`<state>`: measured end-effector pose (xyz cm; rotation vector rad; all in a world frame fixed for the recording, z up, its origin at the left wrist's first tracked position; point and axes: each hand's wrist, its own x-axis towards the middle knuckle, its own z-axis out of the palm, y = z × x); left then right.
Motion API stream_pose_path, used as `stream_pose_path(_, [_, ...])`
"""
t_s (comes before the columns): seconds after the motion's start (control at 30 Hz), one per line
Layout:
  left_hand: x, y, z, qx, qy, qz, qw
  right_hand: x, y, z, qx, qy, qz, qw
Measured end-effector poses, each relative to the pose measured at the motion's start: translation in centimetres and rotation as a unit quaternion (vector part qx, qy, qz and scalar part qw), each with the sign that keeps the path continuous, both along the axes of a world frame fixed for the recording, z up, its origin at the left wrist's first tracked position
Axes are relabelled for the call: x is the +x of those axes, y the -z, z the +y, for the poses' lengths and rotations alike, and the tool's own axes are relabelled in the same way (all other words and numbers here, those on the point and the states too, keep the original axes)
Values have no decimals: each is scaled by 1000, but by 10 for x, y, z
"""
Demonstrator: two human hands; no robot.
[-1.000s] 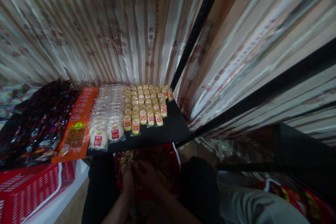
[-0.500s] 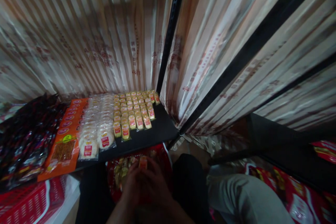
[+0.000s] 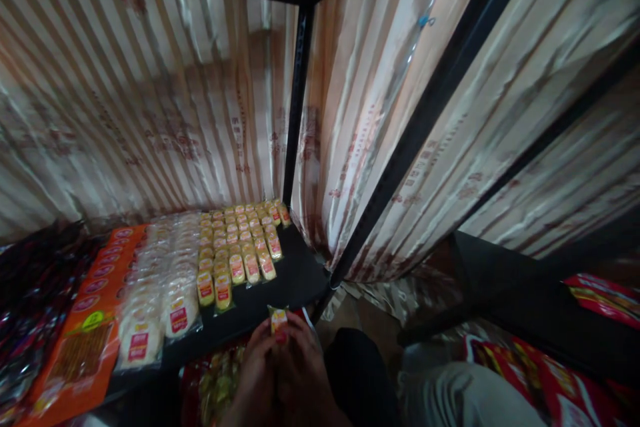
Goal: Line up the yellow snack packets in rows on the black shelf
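Both hands meet low in the view, pressed side by side. The left hand [image 3: 257,373] and right hand [image 3: 303,373] together pinch a small yellow snack packet with a red label [image 3: 278,320] at their fingertips, held upright. Just ahead of the hands lies the black metal shelf [image 3: 295,277], carrying rows of matching yellow packets [image 3: 240,243]. Left of these lie round pale cakes in clear wrappers [image 3: 160,290] and flat orange packs [image 3: 85,327]. Below the left hand sits a red bag of snacks [image 3: 213,383].

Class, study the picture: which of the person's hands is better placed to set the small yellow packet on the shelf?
Probably the right hand: its fingertips pinch the small yellow packet, nearest the shelf's bare right end; the left hand only steadies it.
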<state>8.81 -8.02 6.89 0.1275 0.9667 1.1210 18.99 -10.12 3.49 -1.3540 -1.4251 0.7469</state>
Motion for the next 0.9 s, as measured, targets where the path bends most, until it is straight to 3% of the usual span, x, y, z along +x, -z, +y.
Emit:
stream_pose_path(0.13, [16,0,23,22,-8,21,1000,7,6,20,-19,107,61,992])
stream_pose_path(0.27, [34,-6,46,56,-2,55,997,17,-1,40,-65,95,146,983])
stream_pose_path(0.4, [52,-15,70,103,16,152,983,25,-9,66,-41,85,158,983])
stream_pose_path(0.5, [61,-20,93,155,57,292,942,30,-9,89,-2,121,127,985])
stream_pose_path(0.6, [65,-28,119,198,92,492,843,36,-7,114,29,157,65,985])
stream_pose_path(0.67, [66,-35,137,216,122,569,784,40,-8,130,47,169,36,984])
stream_pose_path(0.73, [68,-41,154,227,155,578,768,42,-9,146,61,179,14,982])
stream_pose_path(0.83, [69,-49,176,237,171,556,779,43,-12,170,84,193,-17,977])
stream_pose_path(0.9, [68,-56,189,238,176,566,770,42,-13,186,103,197,-35,974])
